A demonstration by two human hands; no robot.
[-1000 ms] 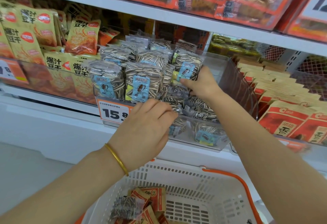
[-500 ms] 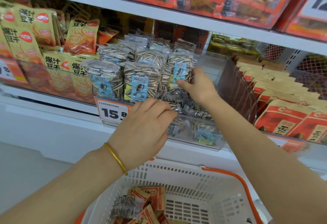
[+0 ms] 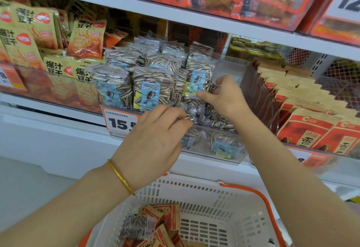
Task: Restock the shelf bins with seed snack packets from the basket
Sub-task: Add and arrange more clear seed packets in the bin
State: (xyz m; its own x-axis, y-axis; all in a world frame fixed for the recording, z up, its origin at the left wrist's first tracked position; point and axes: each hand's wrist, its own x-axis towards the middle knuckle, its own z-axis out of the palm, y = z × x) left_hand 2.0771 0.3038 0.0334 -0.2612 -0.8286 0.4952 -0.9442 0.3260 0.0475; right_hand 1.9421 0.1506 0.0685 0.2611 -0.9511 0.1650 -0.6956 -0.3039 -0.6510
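Observation:
A clear shelf bin (image 3: 229,154) holds several striped sunflower seed packets with blue labels, some upright at the left, some lying flat at the front right. My right hand (image 3: 224,98) pinches the lower edge of an upright seed packet (image 3: 198,77) at the right of the standing row. My left hand (image 3: 155,139) reaches over the bin's front rim, its fingers curled into the loose packets lying there (image 3: 204,118); what they hold is hidden. Below stands a white basket (image 3: 204,194) with an orange handle, holding one seed packet (image 3: 136,227) and several red packets.
Yellow snack bags (image 3: 25,38) fill the bin at left. Red and tan packets (image 3: 303,128) stand in the bin at right. An orange price tag (image 3: 120,122) hangs on the bin front. A shelf (image 3: 214,20) with red boxes runs overhead.
My right hand has slid slightly left and down along the upright packet, setting it straighter against the row. My left hand stayed at the bin's front.

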